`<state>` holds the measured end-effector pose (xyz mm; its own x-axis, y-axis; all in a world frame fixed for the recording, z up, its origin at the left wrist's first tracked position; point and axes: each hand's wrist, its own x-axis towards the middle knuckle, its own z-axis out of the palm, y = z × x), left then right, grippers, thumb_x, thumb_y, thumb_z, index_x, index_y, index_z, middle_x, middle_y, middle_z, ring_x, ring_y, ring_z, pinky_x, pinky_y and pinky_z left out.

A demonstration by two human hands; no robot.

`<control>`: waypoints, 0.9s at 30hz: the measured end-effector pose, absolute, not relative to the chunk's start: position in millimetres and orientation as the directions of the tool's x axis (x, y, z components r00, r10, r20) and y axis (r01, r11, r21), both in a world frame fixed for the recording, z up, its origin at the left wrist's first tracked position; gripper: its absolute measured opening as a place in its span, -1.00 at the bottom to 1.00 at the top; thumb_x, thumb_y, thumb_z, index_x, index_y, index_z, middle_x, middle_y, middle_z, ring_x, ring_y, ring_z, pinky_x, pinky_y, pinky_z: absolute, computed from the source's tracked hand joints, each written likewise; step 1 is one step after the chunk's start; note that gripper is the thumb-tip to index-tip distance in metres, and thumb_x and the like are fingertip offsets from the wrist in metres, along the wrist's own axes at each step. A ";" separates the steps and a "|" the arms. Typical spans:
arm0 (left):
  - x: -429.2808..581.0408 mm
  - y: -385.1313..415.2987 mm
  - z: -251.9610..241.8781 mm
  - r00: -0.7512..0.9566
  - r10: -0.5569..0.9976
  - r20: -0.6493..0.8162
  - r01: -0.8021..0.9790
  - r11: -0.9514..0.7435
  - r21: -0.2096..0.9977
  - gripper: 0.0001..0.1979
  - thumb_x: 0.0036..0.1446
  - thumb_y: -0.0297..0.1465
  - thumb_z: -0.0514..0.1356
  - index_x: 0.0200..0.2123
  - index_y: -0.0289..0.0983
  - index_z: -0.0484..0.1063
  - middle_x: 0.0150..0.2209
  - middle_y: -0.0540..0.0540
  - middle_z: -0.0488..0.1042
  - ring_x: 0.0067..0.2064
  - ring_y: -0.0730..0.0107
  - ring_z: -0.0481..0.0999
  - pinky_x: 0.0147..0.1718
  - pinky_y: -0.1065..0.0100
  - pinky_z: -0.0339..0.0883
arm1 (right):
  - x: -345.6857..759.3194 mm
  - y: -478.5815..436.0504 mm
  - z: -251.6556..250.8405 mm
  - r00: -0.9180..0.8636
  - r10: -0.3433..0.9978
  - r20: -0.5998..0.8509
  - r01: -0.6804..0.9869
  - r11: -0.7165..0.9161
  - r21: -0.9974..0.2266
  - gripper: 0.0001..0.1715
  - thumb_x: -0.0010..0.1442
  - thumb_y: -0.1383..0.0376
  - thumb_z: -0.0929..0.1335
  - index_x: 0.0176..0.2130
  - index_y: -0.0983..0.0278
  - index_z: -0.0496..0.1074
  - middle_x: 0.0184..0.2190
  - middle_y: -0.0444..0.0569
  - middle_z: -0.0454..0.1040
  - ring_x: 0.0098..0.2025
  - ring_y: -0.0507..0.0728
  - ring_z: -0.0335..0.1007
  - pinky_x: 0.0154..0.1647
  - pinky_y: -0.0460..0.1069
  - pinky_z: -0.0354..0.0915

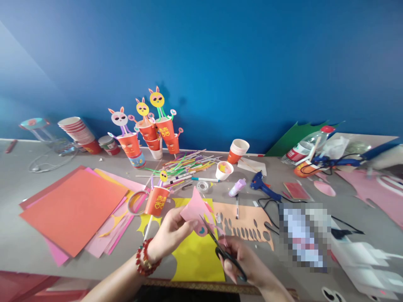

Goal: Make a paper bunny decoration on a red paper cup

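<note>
My left hand (171, 235), with a red bead bracelet at the wrist, pinches a piece of pink paper (197, 209) and holds it up above a yellow sheet (197, 258). My right hand (244, 262) grips black-handled scissors (220, 247); their blades meet the lower edge of the pink paper. An orange paper cup (157, 201) with a red symbol stands just left of the paper.
A stack of orange, pink and yellow sheets (74, 209) lies at the left. Rabbit-face cup crafts (147, 130) stand at the back, with straws (185, 163), cup stacks (237, 151), a blue glue gun (261, 184), a glue bottle (236, 187) and a cut-out peach sheet (245, 218).
</note>
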<state>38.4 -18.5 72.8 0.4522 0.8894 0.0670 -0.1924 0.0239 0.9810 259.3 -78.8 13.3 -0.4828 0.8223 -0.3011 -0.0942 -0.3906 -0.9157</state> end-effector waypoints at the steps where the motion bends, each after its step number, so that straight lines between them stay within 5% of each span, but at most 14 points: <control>1: 38.5 -18.6 72.7 0.452 0.890 0.064 -0.196 0.028 0.980 -0.77 0.16 -0.27 0.31 -0.37 -0.35 0.54 -0.44 -0.10 0.59 -0.38 0.35 0.56 -0.33 0.43 0.40 | 259.5 -78.9 12.9 -0.479 0.823 -0.305 -0.092 -0.392 -0.915 -0.21 -0.27 -0.31 0.51 -0.51 0.23 0.19 -0.75 -0.33 0.19 -0.77 -0.13 0.02 -0.76 -0.19 0.00; 27: 39.9 -16.6 77.3 0.476 0.877 0.062 -0.161 0.018 0.987 -0.68 0.21 -0.19 0.26 -0.37 -0.37 0.55 -0.40 -0.15 0.61 -0.37 0.31 0.57 -0.32 0.39 0.39 | 259.6 -77.9 18.5 -0.385 0.853 -0.354 0.025 -0.374 -0.927 -0.46 -0.14 0.08 0.52 -0.54 0.20 0.11 -0.72 -0.37 0.14 -0.77 -0.15 -0.03 -0.75 -0.17 -0.01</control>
